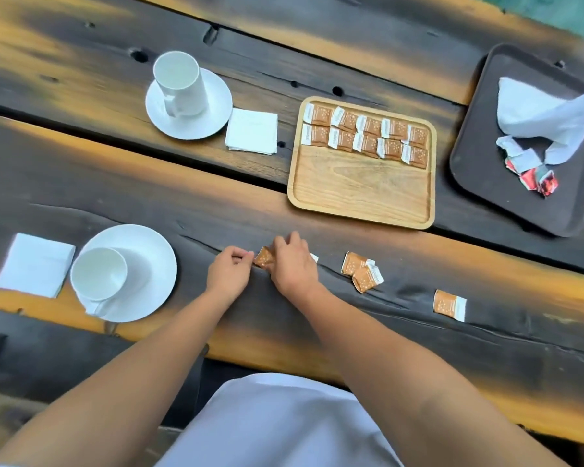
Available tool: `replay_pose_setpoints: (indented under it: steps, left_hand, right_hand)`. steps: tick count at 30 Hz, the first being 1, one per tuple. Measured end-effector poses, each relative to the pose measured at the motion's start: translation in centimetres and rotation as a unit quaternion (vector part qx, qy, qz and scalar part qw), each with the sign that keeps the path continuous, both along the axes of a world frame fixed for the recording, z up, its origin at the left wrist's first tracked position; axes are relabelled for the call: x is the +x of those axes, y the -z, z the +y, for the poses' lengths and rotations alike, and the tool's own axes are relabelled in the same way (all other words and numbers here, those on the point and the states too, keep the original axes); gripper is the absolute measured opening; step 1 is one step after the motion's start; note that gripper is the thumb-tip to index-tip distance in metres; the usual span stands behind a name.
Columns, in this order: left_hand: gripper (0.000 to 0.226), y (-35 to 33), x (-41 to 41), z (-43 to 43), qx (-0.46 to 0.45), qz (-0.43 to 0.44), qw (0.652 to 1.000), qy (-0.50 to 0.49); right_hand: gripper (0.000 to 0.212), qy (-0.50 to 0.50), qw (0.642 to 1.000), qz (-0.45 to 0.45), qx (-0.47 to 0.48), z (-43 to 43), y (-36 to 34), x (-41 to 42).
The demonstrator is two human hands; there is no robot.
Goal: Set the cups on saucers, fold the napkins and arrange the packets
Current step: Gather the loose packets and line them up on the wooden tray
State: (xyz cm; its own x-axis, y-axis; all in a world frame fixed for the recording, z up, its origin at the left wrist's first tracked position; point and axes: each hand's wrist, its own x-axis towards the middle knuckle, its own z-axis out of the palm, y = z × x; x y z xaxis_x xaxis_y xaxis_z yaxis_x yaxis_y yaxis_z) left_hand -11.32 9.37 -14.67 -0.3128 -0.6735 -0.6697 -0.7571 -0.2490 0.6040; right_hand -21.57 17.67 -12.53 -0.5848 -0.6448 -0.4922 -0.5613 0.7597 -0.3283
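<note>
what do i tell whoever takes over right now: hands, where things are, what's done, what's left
Hands: left hand and right hand both pinch one orange packet low over the table.
On the wooden tray: ten orange packets in two rows at its far end.
Loose on the table: two overlapping packets and a single packet further right.
Done: far cup and near cup sit on saucers, with a far napkin and a near napkin folded beside them.
Left: the loose packets, probably also the red packets on the dark tray.
</note>
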Motion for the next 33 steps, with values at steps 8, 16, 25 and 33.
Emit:
replay_pose_setpoints:
  steps: [8,16,25,33]
  left_hand:
    - [0.036,-1.7,-0.6,-1.8,0.257,0.108,0.95,-0.138]
    - [0.072,-3.6,-1.8,0.6,0.484,0.132,0.862,-0.068]
    - [0.091,-2.7,-1.0,1.9,0.5,0.149,0.841,-0.144]
    - [0.095,-0.6,0.4,1.6,0.459,0.111,0.865,-0.171]
  right_hand:
    - [0.009,-0.012,0.973,-0.209,-0.1,0.3,-2.3,-2.9]
    - [0.033,-0.091,0.966,-0.229,-0.081,-0.4,-5.6,-3.7]
    - [0.036,0.059,0.975,-0.155,-0.145,2.3,-3.3,-3.5]
    - [0.048,0.022,0.999,-0.026,0.008,5.3,-0.3,-3.7]
